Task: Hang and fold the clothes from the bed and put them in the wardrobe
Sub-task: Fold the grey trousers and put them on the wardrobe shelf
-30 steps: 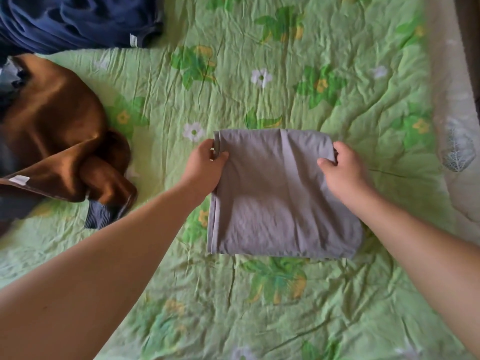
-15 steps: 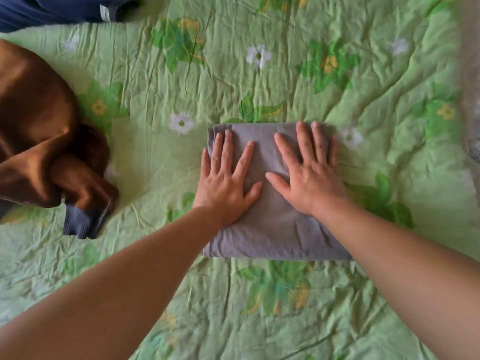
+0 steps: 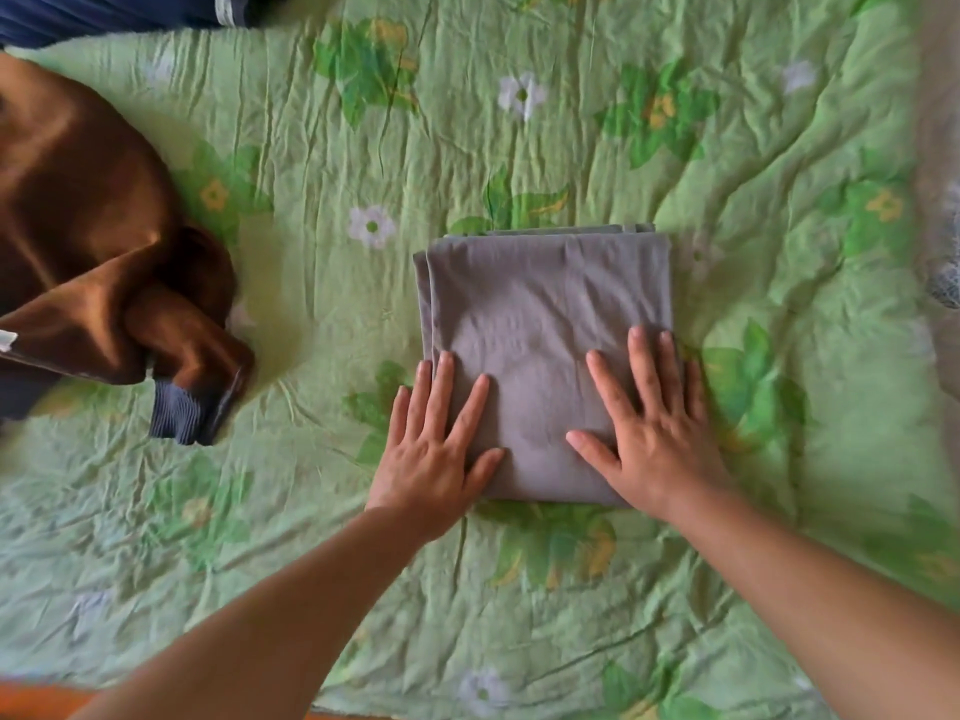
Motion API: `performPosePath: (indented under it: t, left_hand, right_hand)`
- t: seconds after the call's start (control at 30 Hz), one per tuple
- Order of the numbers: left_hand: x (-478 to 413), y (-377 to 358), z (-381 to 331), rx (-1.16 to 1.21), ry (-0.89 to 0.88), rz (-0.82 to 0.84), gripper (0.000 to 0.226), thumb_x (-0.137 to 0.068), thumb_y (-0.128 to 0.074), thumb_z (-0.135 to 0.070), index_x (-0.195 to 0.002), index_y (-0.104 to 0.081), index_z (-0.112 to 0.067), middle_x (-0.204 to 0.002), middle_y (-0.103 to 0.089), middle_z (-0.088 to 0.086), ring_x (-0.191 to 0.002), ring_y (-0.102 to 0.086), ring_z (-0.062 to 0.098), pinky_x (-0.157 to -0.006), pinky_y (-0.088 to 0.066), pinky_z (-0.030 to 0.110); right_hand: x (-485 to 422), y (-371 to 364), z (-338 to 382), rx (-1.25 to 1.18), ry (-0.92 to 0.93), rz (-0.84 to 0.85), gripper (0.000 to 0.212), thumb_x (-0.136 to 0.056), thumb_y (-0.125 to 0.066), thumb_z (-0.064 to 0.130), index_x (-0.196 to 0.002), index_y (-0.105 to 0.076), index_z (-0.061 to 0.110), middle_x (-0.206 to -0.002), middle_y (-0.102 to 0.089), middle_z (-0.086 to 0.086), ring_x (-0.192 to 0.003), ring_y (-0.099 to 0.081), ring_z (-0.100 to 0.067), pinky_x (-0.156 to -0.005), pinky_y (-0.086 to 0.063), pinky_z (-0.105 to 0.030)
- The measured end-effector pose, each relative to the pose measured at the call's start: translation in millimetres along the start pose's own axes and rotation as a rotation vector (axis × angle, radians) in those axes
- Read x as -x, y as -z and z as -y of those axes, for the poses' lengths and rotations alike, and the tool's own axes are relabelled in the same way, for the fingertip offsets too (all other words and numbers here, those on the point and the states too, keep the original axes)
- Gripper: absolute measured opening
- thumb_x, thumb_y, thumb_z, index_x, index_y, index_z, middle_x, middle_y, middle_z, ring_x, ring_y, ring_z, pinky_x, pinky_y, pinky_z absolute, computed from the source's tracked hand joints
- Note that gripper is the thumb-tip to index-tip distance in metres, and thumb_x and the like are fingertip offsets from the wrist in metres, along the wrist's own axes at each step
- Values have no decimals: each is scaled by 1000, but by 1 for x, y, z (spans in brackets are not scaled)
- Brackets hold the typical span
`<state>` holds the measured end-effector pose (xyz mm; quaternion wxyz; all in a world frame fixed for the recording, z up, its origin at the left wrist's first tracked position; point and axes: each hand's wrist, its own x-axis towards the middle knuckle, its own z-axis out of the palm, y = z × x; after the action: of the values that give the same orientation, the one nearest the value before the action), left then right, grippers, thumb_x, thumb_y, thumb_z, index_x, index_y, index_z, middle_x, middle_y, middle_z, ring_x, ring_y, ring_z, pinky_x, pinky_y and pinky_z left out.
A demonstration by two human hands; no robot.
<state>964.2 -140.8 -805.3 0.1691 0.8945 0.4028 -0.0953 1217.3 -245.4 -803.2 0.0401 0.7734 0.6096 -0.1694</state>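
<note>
A grey garment [image 3: 545, 314] lies folded into a neat rectangle on the green flowered bedspread [image 3: 519, 122]. My left hand [image 3: 434, 454] rests flat on its near left corner, fingers spread, partly on the bedspread. Flat on the near right part of the garment lies my right hand [image 3: 649, 433], fingers apart as well. Neither hand grips the cloth. A brown garment [image 3: 93, 241] with a blue ribbed cuff lies crumpled at the left.
A dark blue garment [image 3: 114, 13] lies at the top left edge. A pale patterned cloth [image 3: 940, 200] runs along the right edge. The near edge of the bed shows at the bottom left, with an orange floor strip [image 3: 36, 704].
My hands let go of the garment's far corners, pressed flat on its top, then slid toward me to its near end. The view has shifted slightly.
</note>
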Motion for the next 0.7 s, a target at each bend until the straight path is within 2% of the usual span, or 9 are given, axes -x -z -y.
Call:
performPosePath:
  t: [0.1,0.17,0.23,0.3,0.37,0.43,0.57,0.63,0.7]
  left_hand:
    - [-6,5,-1,-16,-6,16,77,-96,-31,-66,-161,-4,-32,-168,9,11,-155,5,33,-124,-11,52]
    - [-11,20,0,0,2,11,74,-94,-35,-65,-158,-17,-33,-167,-3,11,-154,-5,33,-123,-15,51]
    - [-30,43,4,2,11,-73,69,-93,-43,-61,-152,-30,-30,-160,-19,12,-148,-19,33,-119,-24,55]
    - [-64,65,7,8,39,-147,71,-92,-50,-57,-152,-28,-27,-157,-20,13,-147,-20,33,-118,-25,56]
    - [-105,83,4,42,61,-140,78,-91,-52,-58,-155,-20,-28,-160,-14,15,-150,-12,34,-119,-23,57]
    - [-139,96,-2,42,74,-65,82,-89,-53,-61,-157,-17,-30,-162,-12,14,-151,-9,34,-117,-22,56]
    - [-160,112,-6,20,58,126,73,-88,-59,-61,-148,-35,-27,-143,-40,12,-134,-33,36,-106,-40,55]
    - [-157,118,-2,60,41,168,69,-86,-65,-54,-143,-40,-25,-134,-46,11,-126,-40,35,-99,-44,50]
    - [-154,130,-1,89,20,198,57,-80,-70,-45,-130,-51,-24,-116,-53,5,-115,-48,32,-88,-47,45]
  right_hand:
    - [-7,0,2,-14,-1,-16,87,-89,-30,77,-161,-11,32,-168,8,-14,-154,4,-40,-119,-13,-65]
    - [-10,11,2,-65,-12,-97,80,-90,-40,73,-157,-29,30,-166,-10,-16,-150,-17,-43,-115,-24,-63]
    - [-28,30,-2,-110,4,-244,67,-90,-47,64,-146,-47,26,-155,-31,-19,-132,-39,-46,-105,-35,-60]
    - [-62,53,-5,-88,-11,-307,66,-90,-51,59,-146,-43,25,-154,-30,-20,-131,-39,-47,-105,-36,-60]
    - [-102,75,-7,-43,-42,-204,79,-87,-55,61,-154,-28,28,-161,-19,-18,-145,-24,-44,-113,-25,-63]
    - [-132,89,-9,-35,-65,9,85,-86,-54,67,-156,-21,31,-162,-20,-14,-149,-20,-38,-118,-20,-61]
    - [-139,102,-10,-131,-73,183,82,-82,-62,66,-148,-34,27,-144,-43,-16,-134,-41,-39,-108,-39,-50]
    - [-131,107,-9,-201,-110,229,78,-81,-70,54,-145,-38,24,-140,-47,-17,-128,-48,-38,-102,-44,-44]
    - [-125,113,-7,-278,-146,269,62,-77,-75,36,-131,-50,17,-127,-58,-16,-111,-58,-34,-88,-50,-40]
